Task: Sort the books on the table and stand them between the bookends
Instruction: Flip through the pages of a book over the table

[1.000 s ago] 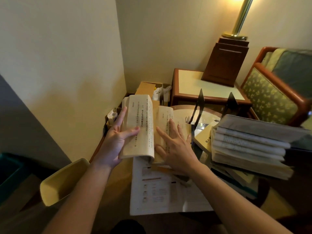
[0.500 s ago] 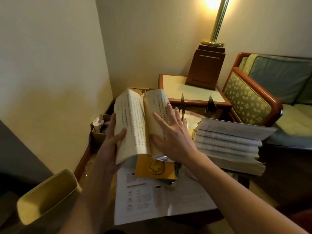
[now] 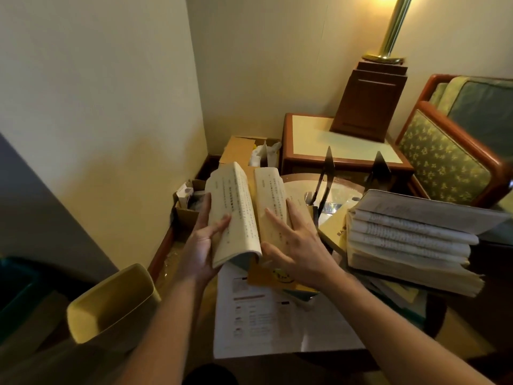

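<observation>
**Hands.** The left hand [image 3: 202, 245] grips the left half of an open book [image 3: 236, 215], with the thumb across the page and the fingers behind the cover. The right hand [image 3: 301, 251] lies flat on the right-hand page. Its fingers are straight and spread, and it grasps nothing.

**Book in hand.** The open book sits between the 2 hands, raised above the table [image 3: 340, 194]. Its pages face up, and both show vertical printed text.

**Below the hands.** A yellow book [image 3: 268, 280] lies directly under the right hand. A large printed sheet [image 3: 272, 326] lies nearer the person.

**Beyond the right hand.** 2 black bookends [image 3: 325, 176] stand upright on the table, apart from each other.

**Right of the right hand.** A stack of books [image 3: 410, 240] lies flat with its page edges towards the person. More books lie under it, but how many cannot be told.

**Left of the left hand.** A yellow bin [image 3: 111, 304] stands lower down. A cardboard box [image 3: 188, 207] sits against the wall.

**Background.** Beyond the bookends, a side table [image 3: 313, 134] carries a wooden lamp base [image 3: 369, 104]. An armchair [image 3: 449, 162] stands to its right.
</observation>
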Available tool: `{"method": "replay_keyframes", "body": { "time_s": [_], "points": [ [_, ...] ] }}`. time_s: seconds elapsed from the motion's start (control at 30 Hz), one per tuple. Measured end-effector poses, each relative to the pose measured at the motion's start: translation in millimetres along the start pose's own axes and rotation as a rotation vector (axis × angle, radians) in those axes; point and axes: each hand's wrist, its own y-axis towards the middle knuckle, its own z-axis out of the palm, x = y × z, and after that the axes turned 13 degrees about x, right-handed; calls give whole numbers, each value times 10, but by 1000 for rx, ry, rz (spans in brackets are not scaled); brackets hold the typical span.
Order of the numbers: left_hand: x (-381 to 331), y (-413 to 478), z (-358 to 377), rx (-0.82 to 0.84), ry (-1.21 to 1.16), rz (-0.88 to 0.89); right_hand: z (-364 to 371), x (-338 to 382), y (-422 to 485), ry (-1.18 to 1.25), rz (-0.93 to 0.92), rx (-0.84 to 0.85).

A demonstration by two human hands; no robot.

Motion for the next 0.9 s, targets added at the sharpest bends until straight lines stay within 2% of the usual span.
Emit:
{"method": "replay_keyframes", "body": {
  "time_s": [0.13, 0.3, 0.47, 0.63, 0.8, 0.9],
  "points": [
    [-54, -67, 14, -12, 214, -8, 112, 1, 12, 30, 54, 67],
    [-62, -126, 8, -19, 272, -12, 221, 20, 80, -44, 92, 87],
    [-325, -113, 205, -16, 278, 39, 155, 64, 77, 167, 92, 38],
    [-716, 18, 651, 22, 328, 90, -81, 227, -11, 524, -44, -130],
    [-902, 186, 1095, 73, 344, 140, -472, 297, -122, 584, -93, -368],
    [-899, 261, 1254, 149, 291, 154, -699, 215, -193, 570, -109, -432]
  ]
}}
